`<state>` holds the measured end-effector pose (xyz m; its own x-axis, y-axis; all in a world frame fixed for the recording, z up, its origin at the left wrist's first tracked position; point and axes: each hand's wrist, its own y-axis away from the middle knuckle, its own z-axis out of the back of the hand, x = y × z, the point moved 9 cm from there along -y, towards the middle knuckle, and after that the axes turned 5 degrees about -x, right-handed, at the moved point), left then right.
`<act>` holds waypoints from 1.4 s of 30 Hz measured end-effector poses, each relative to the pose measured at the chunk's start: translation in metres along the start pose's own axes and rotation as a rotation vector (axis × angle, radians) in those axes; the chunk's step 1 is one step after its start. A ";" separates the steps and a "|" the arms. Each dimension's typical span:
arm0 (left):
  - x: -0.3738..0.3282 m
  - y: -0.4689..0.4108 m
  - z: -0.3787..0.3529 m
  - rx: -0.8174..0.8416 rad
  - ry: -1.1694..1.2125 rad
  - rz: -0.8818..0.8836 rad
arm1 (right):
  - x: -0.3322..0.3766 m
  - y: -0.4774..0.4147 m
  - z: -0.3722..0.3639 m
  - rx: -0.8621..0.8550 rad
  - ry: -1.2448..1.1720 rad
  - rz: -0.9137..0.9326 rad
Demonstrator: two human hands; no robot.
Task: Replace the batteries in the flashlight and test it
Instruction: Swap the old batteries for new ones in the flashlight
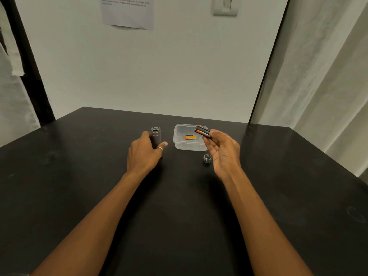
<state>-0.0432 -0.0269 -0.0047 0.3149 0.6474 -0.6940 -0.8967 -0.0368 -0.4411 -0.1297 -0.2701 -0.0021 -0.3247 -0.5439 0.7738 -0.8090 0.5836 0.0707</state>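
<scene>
bench [79,196]: black, matte, set against a pale wall | flashlight body [156,136]: upright on it, open end up | clear plastic tub [179,144]: just right of the body | tail cap [207,159]: in front of the tub, spring up

Both forearms are bare from the lower frame edge up to the wrists, with no sleeves showing. The left hand [145,154] wears a plain silver-coloured ring [160,149], apparently on the thumb, toward two o'clock from the knuckles. The right hand [224,152] shows no jewellery on its visible side.
</scene>
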 end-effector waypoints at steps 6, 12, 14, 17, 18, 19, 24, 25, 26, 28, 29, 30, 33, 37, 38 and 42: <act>-0.004 0.001 -0.006 0.046 -0.043 -0.033 | -0.002 0.000 0.001 -0.013 0.036 -0.010; -0.053 0.023 0.026 -0.316 -0.064 -0.367 | -0.004 -0.001 -0.001 0.016 0.104 0.003; -0.073 0.033 0.026 -0.318 0.050 -0.489 | -0.004 -0.001 -0.002 0.035 0.172 0.020; -0.091 0.043 0.008 -0.130 0.275 -0.490 | -0.007 -0.002 -0.005 0.069 0.304 0.056; -0.091 0.045 -0.001 -0.056 0.330 -0.438 | -0.008 -0.002 -0.007 0.085 0.341 0.067; -0.090 0.046 -0.010 0.021 0.376 -0.363 | -0.008 -0.002 -0.008 0.102 0.369 0.080; -0.070 0.052 -0.059 0.449 0.755 0.168 | -0.008 0.000 -0.014 0.160 0.469 0.165; -0.068 0.053 -0.063 0.489 0.795 0.214 | -0.009 0.000 -0.014 0.162 0.488 0.179; -0.067 0.054 -0.065 0.509 0.824 0.240 | -0.009 0.000 -0.014 0.158 0.510 0.193; -0.064 0.056 -0.065 0.524 0.886 0.279 | -0.010 0.000 -0.015 0.160 0.554 0.221; -0.063 0.056 -0.064 0.530 0.920 0.302 | -0.010 0.000 -0.017 0.170 0.578 0.242; -0.062 0.056 -0.064 0.534 0.955 0.326 | -0.009 0.000 -0.018 0.180 0.609 0.270; -0.059 0.055 -0.062 0.528 1.053 0.405 | -0.007 -0.002 -0.021 0.198 0.705 0.377; -0.051 0.050 -0.060 0.471 1.130 0.485 | -0.004 0.006 -0.031 0.299 0.808 0.511; -0.049 0.049 -0.060 0.458 1.137 0.499 | -0.005 0.010 -0.036 0.341 0.854 0.538; -0.042 0.043 -0.058 0.426 1.129 0.515 | -0.014 0.019 -0.045 0.428 0.991 0.596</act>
<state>-0.0771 -0.0998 -0.0281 -0.1916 -0.3666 -0.9104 -0.9535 0.2893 0.0842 -0.1182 -0.2245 0.0161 -0.3371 0.5401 0.7711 -0.8178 0.2378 -0.5241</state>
